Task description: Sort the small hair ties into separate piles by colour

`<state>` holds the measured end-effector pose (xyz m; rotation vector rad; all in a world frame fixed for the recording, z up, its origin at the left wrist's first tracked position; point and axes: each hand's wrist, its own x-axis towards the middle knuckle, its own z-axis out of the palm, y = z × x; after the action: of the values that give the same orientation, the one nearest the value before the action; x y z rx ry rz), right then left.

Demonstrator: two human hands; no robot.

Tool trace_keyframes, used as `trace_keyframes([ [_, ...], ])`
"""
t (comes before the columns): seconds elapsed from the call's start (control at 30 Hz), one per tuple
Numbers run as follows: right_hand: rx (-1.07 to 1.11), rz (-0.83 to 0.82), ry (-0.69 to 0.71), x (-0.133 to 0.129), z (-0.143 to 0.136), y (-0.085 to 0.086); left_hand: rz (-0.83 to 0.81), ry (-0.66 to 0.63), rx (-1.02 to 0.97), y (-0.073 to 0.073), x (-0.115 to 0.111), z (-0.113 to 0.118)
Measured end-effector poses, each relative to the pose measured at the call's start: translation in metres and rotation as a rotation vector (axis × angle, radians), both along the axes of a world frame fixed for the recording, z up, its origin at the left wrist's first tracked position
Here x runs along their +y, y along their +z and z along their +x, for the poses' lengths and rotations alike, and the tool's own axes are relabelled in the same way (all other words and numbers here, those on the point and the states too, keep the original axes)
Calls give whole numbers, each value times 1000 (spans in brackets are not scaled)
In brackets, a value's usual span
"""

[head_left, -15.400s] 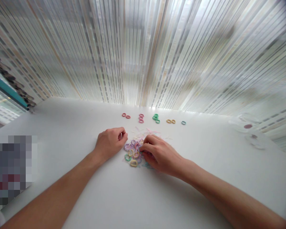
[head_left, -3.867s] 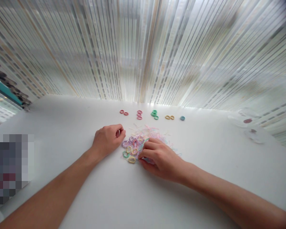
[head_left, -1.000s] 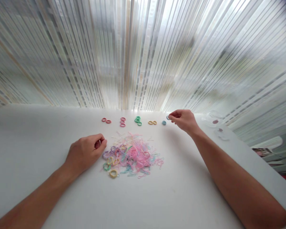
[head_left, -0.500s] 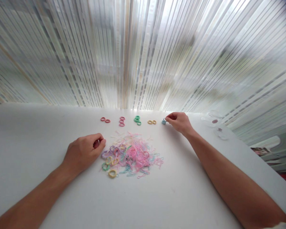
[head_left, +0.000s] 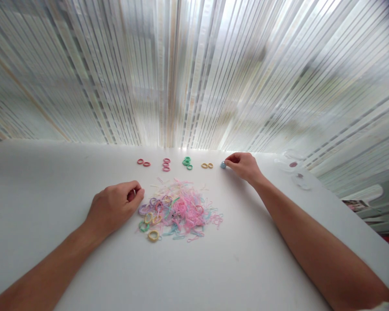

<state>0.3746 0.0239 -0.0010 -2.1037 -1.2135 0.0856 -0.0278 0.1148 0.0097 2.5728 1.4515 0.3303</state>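
At the right end of a row of small hair ties, my right hand (head_left: 243, 166) pinches a blue hair tie (head_left: 223, 165) at the table surface. Left of it in the row lie yellow hair ties (head_left: 207, 166), green hair ties (head_left: 187, 162), pink hair ties (head_left: 166, 164) and red hair ties (head_left: 143, 163). My left hand (head_left: 116, 207) rests on the table with curled fingers; whether anything is inside them is hidden. Close to its fingertips spreads a mixed pile of thin pink and blue elastic bands (head_left: 186, 211), with purple, yellow and green hair ties along its left side.
The white table (head_left: 194, 276) ends at the back against striped blinds (head_left: 175, 77). Clear plastic containers (head_left: 291, 164) sit near the right edge. Beyond that edge, a shelf-like piece of furniture shows at far right.
At my right fingertips, the pale ring that stood slightly up has come down against the blue hair ties. Both hands keep almost the same place.
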Motion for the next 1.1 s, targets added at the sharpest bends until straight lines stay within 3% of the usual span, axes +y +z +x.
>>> trace_keyframes([
  [1.1,-19,2,5,1,0,-1,-10,7,7,1,0,-1],
])
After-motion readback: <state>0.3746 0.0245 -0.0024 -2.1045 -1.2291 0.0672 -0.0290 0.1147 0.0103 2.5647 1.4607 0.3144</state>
